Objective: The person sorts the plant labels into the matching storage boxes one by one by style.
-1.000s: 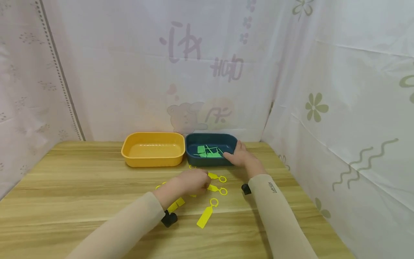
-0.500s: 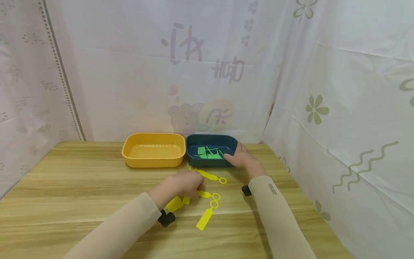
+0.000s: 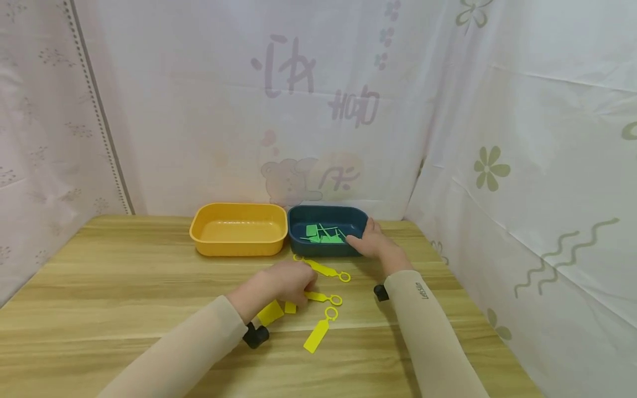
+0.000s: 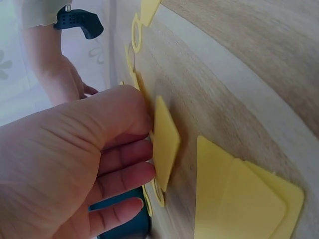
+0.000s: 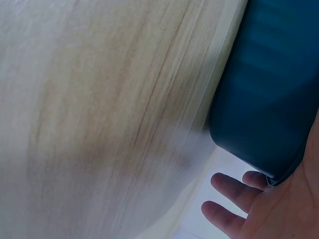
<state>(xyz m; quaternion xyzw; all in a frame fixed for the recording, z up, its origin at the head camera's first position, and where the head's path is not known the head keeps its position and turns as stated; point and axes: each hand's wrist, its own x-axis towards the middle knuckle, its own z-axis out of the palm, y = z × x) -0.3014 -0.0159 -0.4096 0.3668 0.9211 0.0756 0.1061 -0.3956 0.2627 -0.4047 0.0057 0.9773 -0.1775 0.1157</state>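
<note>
In the head view my left hand (image 3: 293,282) is over the tabletop, its fingers curled and fingertips down on a yellow tag with a ring end (image 3: 318,297). Up close in the left wrist view, thumb and fingertips pinch at that tag, whose flat yellow panel (image 4: 166,144) tilts up off the wood. My right hand (image 3: 375,243) rests at the right end of a dark blue bin (image 3: 325,250), thumb over the front rim. Seen from the right wrist, its fingers (image 5: 237,191) extend loosely past the bin's corner. Green tags (image 3: 325,237) lie inside that bin.
A yellow bin (image 3: 239,249) stands left of the blue one. More yellow tags lie about the left hand: one behind it (image 3: 325,270), one in front (image 3: 316,336), and overlapping panels (image 3: 270,313) by the wrist. A patterned curtain (image 3: 224,110) hangs behind the table.
My left hand has shifted left and slightly nearer, and the yellow tag at its fingertips has slid along with it. The right hand has stayed at the blue bin.
</note>
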